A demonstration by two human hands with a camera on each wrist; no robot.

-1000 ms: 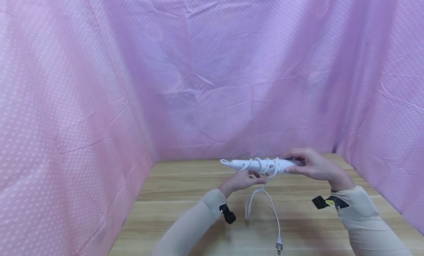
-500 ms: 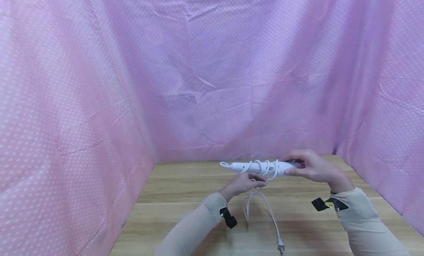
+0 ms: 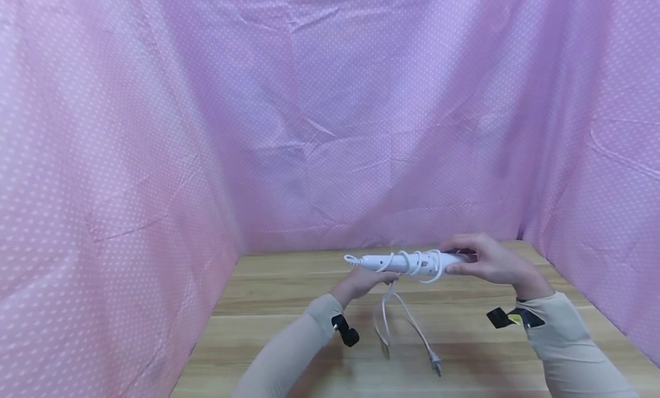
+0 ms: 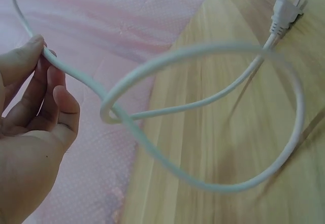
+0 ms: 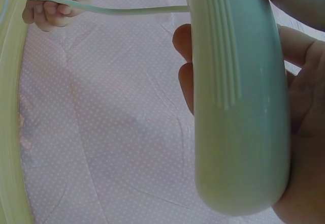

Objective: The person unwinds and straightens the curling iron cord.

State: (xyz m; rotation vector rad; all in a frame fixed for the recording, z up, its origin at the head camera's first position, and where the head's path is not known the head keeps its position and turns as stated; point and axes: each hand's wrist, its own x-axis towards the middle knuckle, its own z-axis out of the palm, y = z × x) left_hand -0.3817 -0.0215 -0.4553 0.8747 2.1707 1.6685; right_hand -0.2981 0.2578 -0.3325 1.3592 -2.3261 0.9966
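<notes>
My right hand (image 3: 492, 261) grips a white hair straightener (image 3: 394, 263) by its right end, holding it level above the table. The right wrist view shows its smooth rounded end (image 5: 241, 148) with ribbed grooves, fingers curled round the body. Several turns of its white power cord (image 3: 407, 261) wrap the body. Below and left of it, my left hand (image 3: 363, 282) pinches the cord between thumb and fingertips, as the left wrist view shows at the thumb tip (image 4: 35, 41). From there the cord hangs in a loop (image 4: 299, 107), ending in a two-pin plug (image 4: 287, 13).
A light wooden table (image 3: 258, 341) lies beneath my hands. Pink dotted cloth (image 3: 309, 157) hangs behind it and along both sides. Black camera mounts (image 3: 344, 329) sit on both sleeves, close to the hanging cord on the left.
My left hand has moved left along with the pinched cord. The cord turn nearest my right hand has shifted slightly right, and the plug has risen in the view. My right hand is almost still.
</notes>
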